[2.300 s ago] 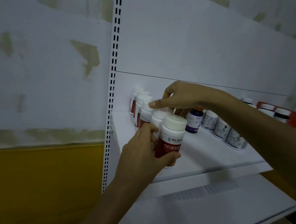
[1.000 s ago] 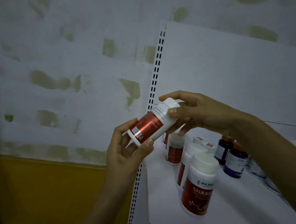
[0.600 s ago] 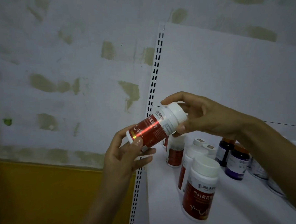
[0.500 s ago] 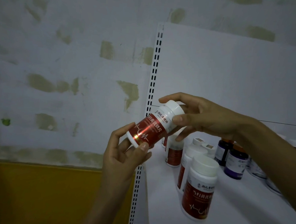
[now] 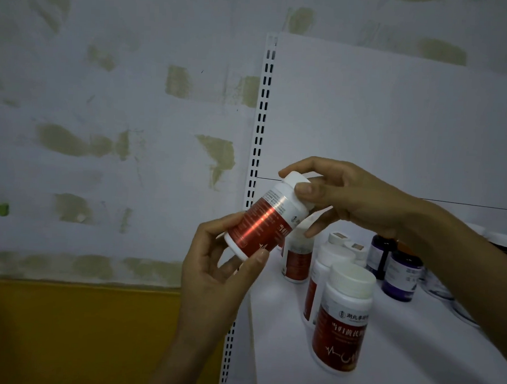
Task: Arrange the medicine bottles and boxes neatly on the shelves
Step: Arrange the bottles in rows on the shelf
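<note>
A white medicine bottle with a red label (image 5: pixel 267 219) is held tilted in the air, left of the shelf's edge. My left hand (image 5: pixel 215 275) grips its bottom end with thumb and fingers. My right hand (image 5: pixel 343 196) pinches its white cap end from the right. On the white shelf (image 5: pixel 399 361) stands a line of matching red-label bottles: the nearest (image 5: pixel 342 319) in front, another (image 5: pixel 321 271) behind it, a third (image 5: pixel 297 260) further back.
Two dark purple bottles (image 5: pixel 400 274) stand on the shelf behind my right forearm, with more pale containers (image 5: pixel 438 285) partly hidden to the right. A perforated white upright (image 5: pixel 260 118) marks the shelf's left side. A patchy wall (image 5: pixel 103 125) lies to the left.
The bottle has been lifted off the shelf into the air and turned in both hands; its label has rotated, so small print now faces me. The view shifted left.
</note>
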Motion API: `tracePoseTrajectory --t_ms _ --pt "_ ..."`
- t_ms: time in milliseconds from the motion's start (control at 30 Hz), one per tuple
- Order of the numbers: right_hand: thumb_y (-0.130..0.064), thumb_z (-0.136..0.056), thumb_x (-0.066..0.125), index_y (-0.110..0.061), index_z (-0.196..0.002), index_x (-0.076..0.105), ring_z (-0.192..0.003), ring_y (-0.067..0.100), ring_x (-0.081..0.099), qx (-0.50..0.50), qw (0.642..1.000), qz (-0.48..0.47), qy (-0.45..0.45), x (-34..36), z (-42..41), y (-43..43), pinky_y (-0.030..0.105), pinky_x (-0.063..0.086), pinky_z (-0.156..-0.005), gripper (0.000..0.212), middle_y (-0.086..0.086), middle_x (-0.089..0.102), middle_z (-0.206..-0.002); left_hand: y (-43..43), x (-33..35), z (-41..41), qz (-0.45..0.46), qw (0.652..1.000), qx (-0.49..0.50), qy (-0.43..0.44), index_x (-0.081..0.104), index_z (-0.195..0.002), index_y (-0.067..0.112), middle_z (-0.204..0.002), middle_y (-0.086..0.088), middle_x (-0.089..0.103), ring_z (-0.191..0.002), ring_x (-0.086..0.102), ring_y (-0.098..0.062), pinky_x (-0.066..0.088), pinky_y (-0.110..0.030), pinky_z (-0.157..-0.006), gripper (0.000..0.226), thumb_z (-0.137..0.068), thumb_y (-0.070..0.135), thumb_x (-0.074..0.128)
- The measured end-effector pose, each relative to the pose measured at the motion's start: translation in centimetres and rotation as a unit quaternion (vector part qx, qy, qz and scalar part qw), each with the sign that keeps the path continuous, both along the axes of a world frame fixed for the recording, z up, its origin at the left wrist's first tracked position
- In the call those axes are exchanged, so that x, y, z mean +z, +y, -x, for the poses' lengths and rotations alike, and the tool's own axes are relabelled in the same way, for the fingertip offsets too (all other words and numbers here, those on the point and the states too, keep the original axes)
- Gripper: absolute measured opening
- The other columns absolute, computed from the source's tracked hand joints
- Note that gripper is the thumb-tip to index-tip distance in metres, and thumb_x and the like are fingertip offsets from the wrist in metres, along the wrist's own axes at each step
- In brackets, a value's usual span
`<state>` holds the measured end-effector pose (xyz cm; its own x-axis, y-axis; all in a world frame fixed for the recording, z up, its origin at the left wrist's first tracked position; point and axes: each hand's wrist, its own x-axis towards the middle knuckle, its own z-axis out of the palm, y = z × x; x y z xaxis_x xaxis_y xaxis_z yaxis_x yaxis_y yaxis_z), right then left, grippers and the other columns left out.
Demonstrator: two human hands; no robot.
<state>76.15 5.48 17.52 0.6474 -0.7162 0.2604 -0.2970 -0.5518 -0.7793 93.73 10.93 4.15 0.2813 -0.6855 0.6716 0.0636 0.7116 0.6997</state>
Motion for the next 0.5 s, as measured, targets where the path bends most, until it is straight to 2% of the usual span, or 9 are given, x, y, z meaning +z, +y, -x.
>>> tracePoseTrajectory --t_ms 133,233,367,500 --pt "-0.043 -0.071 0.066 -0.023 -0.11 0.06 -0.082 0.017 0.072 -0.093 0.994 0.047 0.037 -0.2 -0.3 -0.6 0.029 0.06 -0.064 0.044 0.003 0.072 -0.098 -1.9 -0.2 0.6 -0.082 0.993 0.017 -0.086 0.049 -0.119 0.038 -0.113 0.022 0.06 -0.102 0.06 0.003 0.05 -0.008 -0.079 0.057 -0.067 0.039 0.071" --pt "-0.042 -0.078 0.069 -0.024 -0.108 0.058 -0.077 0.016 0.071 -0.161 0.977 0.088 0.109 -0.8 -0.4 -1.3 0.025 0.059 -0.062 0.037 -0.001 0.069 -0.097 -3.7 -0.9 1.4 -0.122 0.978 0.028 -0.166 0.052 -0.128 0.028 -0.12 0.014 0.06 -0.102 0.058 0.002 0.046 -0.003 -0.079 0.054 -0.078 0.029 0.073" --pt "-0.044 -0.078 0.071 -0.024 -0.106 0.056 -0.08 0.014 0.068 -0.209 0.953 0.108 0.189 -1.9 0.0 -2.0 0.029 0.06 -0.067 0.038 -0.002 0.066 -0.1 -5.0 -2.0 2.8 -0.157 0.961 0.028 -0.224 0.051 -0.129 0.026 -0.127 0.009 0.059 -0.113 0.056 -0.007 0.045 -0.021 -0.093 0.052 -0.082 0.026 0.072" --pt "-0.052 -0.074 0.072 -0.024 -0.105 0.058 -0.079 0.007 0.061 -0.252 0.924 0.128 0.256 -2.8 0.6 -2.6 0.026 0.053 -0.069 0.044 -0.008 0.061 -0.095 -5.9 -3.1 3.7 -0.162 0.947 0.048 -0.275 0.05 -0.129 0.029 -0.127 0.011 0.057 -0.109 0.055 -0.005 0.046 -0.027 -0.094 0.051 -0.082 0.033 0.07"
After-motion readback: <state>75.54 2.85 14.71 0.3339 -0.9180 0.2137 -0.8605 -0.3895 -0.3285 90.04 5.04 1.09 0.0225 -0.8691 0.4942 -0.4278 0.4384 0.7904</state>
